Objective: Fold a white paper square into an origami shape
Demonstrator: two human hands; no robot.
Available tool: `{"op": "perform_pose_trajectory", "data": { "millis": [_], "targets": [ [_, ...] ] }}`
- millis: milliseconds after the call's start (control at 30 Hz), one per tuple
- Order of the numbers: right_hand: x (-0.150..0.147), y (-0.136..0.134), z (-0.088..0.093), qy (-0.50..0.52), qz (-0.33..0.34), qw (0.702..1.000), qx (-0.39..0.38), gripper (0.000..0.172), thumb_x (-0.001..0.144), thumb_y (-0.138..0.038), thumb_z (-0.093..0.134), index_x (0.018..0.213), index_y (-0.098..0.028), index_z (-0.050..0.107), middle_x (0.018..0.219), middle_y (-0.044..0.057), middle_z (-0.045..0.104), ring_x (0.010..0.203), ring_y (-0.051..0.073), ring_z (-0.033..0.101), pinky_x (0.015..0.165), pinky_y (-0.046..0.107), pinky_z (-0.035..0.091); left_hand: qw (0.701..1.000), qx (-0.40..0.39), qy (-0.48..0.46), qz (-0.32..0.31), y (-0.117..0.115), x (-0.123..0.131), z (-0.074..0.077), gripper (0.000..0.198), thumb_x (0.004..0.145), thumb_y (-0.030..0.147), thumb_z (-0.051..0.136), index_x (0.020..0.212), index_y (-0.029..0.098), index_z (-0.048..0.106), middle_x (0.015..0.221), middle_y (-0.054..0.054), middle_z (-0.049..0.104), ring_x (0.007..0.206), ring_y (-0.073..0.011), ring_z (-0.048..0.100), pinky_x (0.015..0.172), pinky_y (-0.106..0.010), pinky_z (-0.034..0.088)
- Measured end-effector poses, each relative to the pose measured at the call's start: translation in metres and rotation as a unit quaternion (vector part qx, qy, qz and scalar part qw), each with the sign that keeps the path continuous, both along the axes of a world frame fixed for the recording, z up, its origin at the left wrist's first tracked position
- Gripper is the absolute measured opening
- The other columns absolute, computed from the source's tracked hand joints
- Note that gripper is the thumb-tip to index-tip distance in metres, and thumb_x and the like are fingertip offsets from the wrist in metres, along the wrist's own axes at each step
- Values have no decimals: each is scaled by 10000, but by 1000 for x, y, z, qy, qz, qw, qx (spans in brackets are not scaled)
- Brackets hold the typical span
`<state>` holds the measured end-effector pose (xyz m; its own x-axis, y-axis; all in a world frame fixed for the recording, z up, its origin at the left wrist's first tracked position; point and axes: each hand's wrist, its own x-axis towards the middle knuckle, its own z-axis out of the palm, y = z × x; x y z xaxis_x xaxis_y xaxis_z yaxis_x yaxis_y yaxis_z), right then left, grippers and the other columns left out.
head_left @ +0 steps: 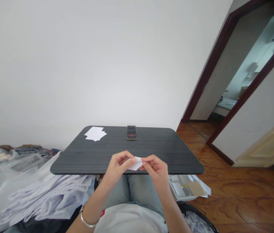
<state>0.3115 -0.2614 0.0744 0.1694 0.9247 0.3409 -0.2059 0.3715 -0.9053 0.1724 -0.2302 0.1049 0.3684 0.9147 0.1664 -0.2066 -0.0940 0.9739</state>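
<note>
Between my two hands is a small folded piece of white paper (136,165), held just above the front edge of the dark table. My left hand (120,163) pinches its left side between thumb and fingers. On the other side, my right hand (155,165) grips the right corner with thumb and forefinger. Parts of the paper are covered by my fingertips, so its full folded shape cannot be made out. A silver bangle (85,220) circles my left wrist.
Loose white paper sheets (95,133) lie at the table's (79,155) back left. A phone (131,132) rests at the back middle, near the wall. Clothes (49,197) are piled at left. A box of papers (183,187) and a black-rimmed bin (197,221) stand at right.
</note>
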Motion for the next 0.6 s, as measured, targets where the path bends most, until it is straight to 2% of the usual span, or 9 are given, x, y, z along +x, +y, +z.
{"op": "perform_pose_trajectory", "data": {
  "millis": [133, 300, 600],
  "targets": [
    [-1, 1, 1, -25, -7, 1000, 7, 58, 742, -226, 606, 736, -176, 636, 622, -6, 621, 570, 111, 586, 575, 227, 495, 1000, -24, 14, 2, 0, -2, 2, 214, 647, 314, 674, 631, 118, 588, 575, 10, 582, 533, -86, 514, 500, -178, 424],
    [-2, 2, 2, -37, -17, 999, -3, 79, 736, -243, 608, 737, -171, 640, 612, 1, 624, 560, 120, 583, 557, 236, 489, 998, -51, 34, -14, 3, -7, 1, 244, 644, 320, 675, 774, 114, 654, 696, -42, 647, 630, -128, 579, 536, -209, 475],
    [-2, 4, 2, -21, -10, 999, -23, 94, 723, -265, 629, 733, -172, 636, 601, -2, 631, 548, 121, 588, 547, 235, 494, 998, -58, 28, -13, 6, -8, -3, 225, 636, 282, 687, 780, 110, 676, 693, -53, 666, 619, -127, 594, 543, -209, 489]
  ]
}}
